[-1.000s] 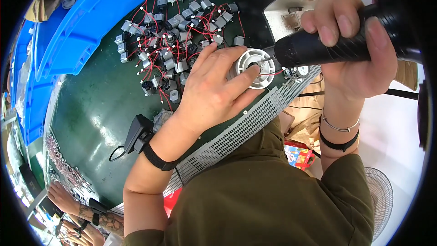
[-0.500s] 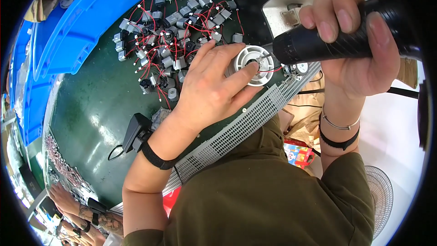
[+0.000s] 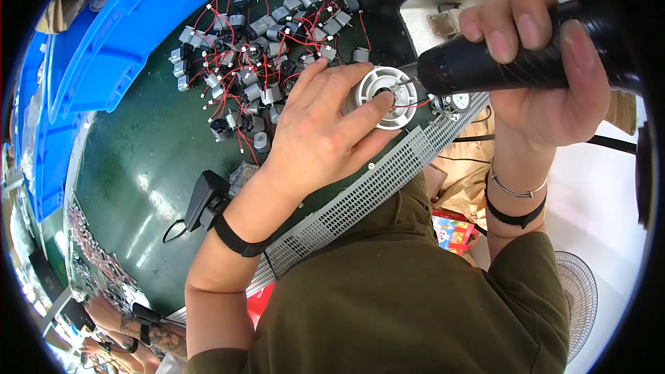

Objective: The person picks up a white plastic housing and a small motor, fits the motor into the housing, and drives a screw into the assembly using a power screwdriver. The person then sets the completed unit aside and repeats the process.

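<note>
My left hand [image 3: 322, 121] is closed on a round white plastic housing [image 3: 404, 116], steadying it near the table's edge. Its thumb presses by the middle of the part, where a red wire runs out to the right. A black electric screwdriver [image 3: 499, 62] is wrapped in my right hand [image 3: 554, 73]. The driver lies almost level, its thin bit pointing left into the housing's inner face. Whether the tip sits on a screw is too small to tell. Close by on the right lies a round metal part [image 3: 457, 102] with a white face.
Beyond my left hand, several small grey motors [image 3: 262, 25] with red wires lie heaped on the green table [image 3: 125, 166]. A blue bin [image 3: 104, 48] stands at the far left. Perforated metal strip [image 3: 360, 190] lines the near edge. A co-worker's hand [image 3: 104, 313] is at lower left.
The co-worker's hand at lower left has shifted slightly toward the lower right. My two hands, the housing and the screwdriver stay nearly in place.
</note>
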Demonstrator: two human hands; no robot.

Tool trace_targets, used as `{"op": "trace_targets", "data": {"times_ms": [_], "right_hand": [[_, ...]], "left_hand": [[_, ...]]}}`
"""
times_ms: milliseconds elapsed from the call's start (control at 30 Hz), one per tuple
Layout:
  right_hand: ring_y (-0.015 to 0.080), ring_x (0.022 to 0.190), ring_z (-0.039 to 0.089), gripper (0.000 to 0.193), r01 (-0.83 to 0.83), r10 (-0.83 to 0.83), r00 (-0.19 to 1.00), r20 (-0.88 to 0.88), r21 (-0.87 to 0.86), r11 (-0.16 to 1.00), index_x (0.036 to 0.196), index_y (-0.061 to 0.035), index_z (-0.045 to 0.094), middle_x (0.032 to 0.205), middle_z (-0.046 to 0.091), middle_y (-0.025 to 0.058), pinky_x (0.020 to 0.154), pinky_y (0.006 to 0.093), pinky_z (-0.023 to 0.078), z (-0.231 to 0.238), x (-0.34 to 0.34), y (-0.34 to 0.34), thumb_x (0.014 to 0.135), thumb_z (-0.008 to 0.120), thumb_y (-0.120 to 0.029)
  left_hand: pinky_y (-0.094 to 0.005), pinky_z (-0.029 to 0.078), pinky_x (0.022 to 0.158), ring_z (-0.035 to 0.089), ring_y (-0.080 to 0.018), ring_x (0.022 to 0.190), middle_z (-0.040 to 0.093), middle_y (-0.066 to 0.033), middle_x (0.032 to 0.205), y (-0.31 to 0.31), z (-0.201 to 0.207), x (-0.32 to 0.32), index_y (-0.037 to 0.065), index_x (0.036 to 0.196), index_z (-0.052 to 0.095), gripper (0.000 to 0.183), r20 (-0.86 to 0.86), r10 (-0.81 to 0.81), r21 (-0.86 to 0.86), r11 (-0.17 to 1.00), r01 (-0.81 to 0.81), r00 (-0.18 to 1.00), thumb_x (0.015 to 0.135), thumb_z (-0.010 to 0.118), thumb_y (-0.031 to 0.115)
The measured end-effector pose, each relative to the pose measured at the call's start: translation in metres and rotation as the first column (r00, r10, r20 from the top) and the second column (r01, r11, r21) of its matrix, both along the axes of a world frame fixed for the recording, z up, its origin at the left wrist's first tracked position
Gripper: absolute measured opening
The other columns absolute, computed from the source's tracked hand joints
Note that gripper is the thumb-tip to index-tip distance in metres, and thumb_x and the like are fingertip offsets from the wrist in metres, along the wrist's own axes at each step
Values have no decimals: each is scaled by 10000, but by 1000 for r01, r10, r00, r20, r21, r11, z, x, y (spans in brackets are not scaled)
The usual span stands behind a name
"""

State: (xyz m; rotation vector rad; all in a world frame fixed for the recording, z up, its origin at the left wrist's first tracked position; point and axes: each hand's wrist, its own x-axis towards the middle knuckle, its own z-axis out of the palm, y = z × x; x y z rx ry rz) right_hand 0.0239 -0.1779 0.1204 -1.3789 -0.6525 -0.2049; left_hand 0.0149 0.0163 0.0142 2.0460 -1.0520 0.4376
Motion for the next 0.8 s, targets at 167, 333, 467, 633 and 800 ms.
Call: {"op": "trace_targets", "data": {"times_ms": [167,333,467,633,800], "right_hand": [[156,795,448,351,-170,169,985,-16,-18,985,1198,-108,418,869,439,6,787,363,365,1,1,-13,880,413,-258],[152,837,433,310,-240,240,971,-21,-39,970,1154,-132,468,907,429,2,816,366,346,1,4,-16,885,384,-259],[150,836,431,268,-214,212,975,-66,-16,977,1089,-125,485,904,431,5,814,365,344,4,2,-14,883,387,-266],[182,541,572,633,388,-389,921,-16,-37,921,1293,48,217,667,533,56,589,337,507,7,-13,32,873,592,-242],[178,562,561,590,415,-415,910,1,-37,909,1259,37,233,681,524,51,605,339,493,4,-12,28,873,579,-245]], "left_hand": [[-472,429,907,574,-257,929,570,-115,1071,-1,3,0,120,937,655,322,2,-10,-5,1000,10,1000,650,750,234],[-459,452,861,592,-283,895,597,-111,1067,0,3,0,97,927,657,369,1,-3,-25,1000,3,1000,598,805,172],[-476,427,908,576,-256,927,569,-116,1071,-2,0,0,116,935,653,325,-4,-8,-21,1000,8,1000,651,751,241],[-464,429,900,573,-260,936,568,-113,1074,0,-2,0,110,924,652,315,-8,1,-20,1000,-1,1000,657,749,246],[-441,452,835,572,-299,932,582,-143,1087,1,6,4,92,962,663,396,-20,-54,-92,994,52,998,609,790,219]]}}
